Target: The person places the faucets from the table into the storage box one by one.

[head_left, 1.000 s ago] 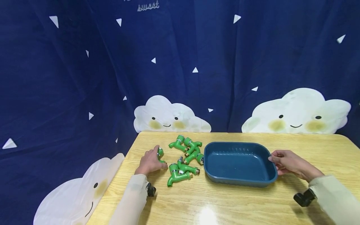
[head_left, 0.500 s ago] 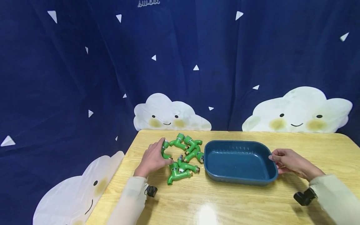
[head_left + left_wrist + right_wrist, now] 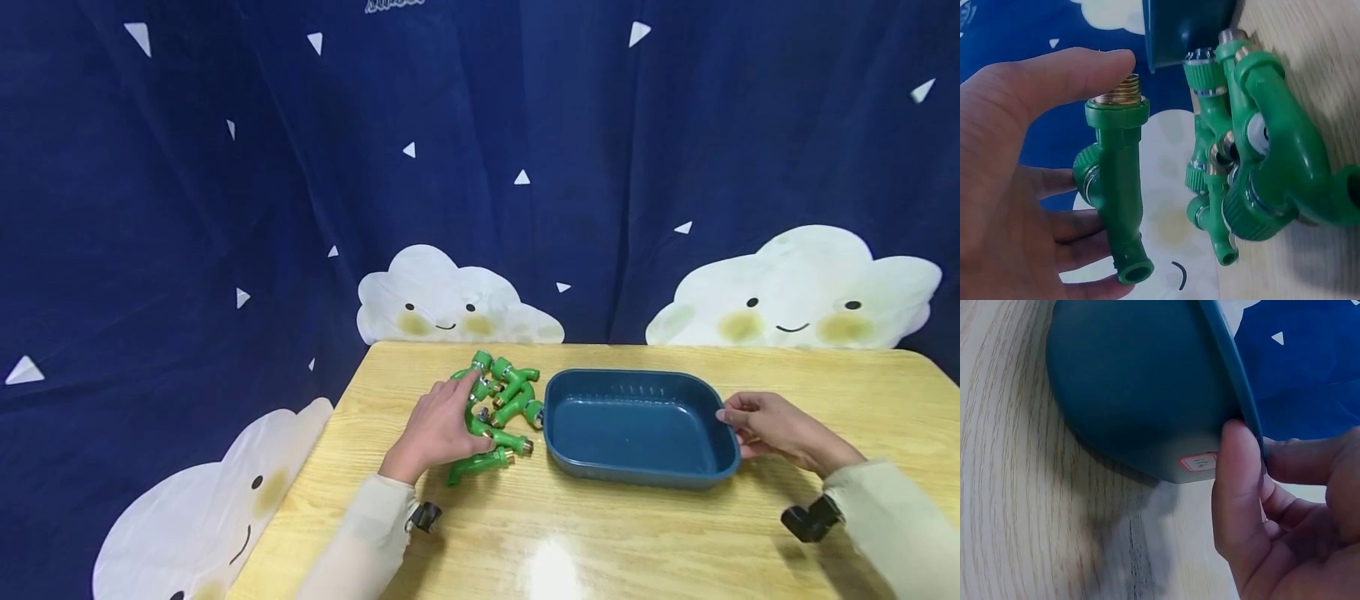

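Observation:
My left hand (image 3: 438,425) grips a green plastic tap (image 3: 1121,187), its thumb on the brass threaded end and its fingers behind the body. The held tap is lifted off the table, above the other taps. Several more green taps (image 3: 513,404) lie in a cluster just beyond and right of that hand, partly hidden by it; one large tap (image 3: 1288,144) shows close in the left wrist view. At the right end of a dark blue rectangular tray (image 3: 637,477), my right hand (image 3: 776,429) pinches the rim between thumb and fingers. Nothing lies in the tray.
Everything rests on a light wooden table (image 3: 637,542). A dark blue curtain (image 3: 480,167) with clouds and triangles hangs behind and to the left. A small label (image 3: 1210,25) cannot be read there, while a red-edged sticker (image 3: 1199,462) marks the tray's outer wall.
My left hand has taken hold of the leftmost tap, lifted it and carried it rightward over the other taps. The right hand and the tray stay where they were.

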Tool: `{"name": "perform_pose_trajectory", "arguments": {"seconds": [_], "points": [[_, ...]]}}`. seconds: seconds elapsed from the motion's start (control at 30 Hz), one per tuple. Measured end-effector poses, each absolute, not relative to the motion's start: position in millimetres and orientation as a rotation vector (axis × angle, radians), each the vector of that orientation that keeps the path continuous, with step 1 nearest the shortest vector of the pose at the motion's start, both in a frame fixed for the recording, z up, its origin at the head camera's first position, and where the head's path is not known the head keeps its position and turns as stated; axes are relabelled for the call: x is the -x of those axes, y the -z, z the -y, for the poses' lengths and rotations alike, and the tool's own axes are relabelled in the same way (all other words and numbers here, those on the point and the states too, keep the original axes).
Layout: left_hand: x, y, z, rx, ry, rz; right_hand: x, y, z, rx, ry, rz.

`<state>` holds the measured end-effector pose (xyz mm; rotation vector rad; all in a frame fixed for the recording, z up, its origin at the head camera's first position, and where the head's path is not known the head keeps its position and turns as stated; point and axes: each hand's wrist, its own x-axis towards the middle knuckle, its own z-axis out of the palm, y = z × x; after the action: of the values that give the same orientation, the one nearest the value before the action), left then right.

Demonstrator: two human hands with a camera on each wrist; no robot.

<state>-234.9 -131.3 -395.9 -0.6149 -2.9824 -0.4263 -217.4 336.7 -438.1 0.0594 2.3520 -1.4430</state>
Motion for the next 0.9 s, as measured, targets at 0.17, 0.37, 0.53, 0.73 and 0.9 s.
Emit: {"name": "perform_pose_trajectory", "arguments": {"seconds": [0.17, 0.37, 0.53, 0.73, 0.9], "points": [[233, 396, 125, 0.623, 0.419, 2.984, 218, 438, -335, -0.049, 1.446, -2.357], [229, 399, 122, 0.661, 0.421, 2.999, 218, 438, -333, -0.056, 1.446, -2.361], [227, 396, 119, 0.677, 0.402, 2.983, 220, 437, -331, -0.071, 1.450, -2.364], [228, 392, 113, 0.701, 0.412, 2.967, 220, 437, -328, -0.049, 1.464, -2.352], [229, 389, 105, 0.706, 0.427, 2.968, 219, 440, -326, -0.016, 1.491, -2.332]]}}
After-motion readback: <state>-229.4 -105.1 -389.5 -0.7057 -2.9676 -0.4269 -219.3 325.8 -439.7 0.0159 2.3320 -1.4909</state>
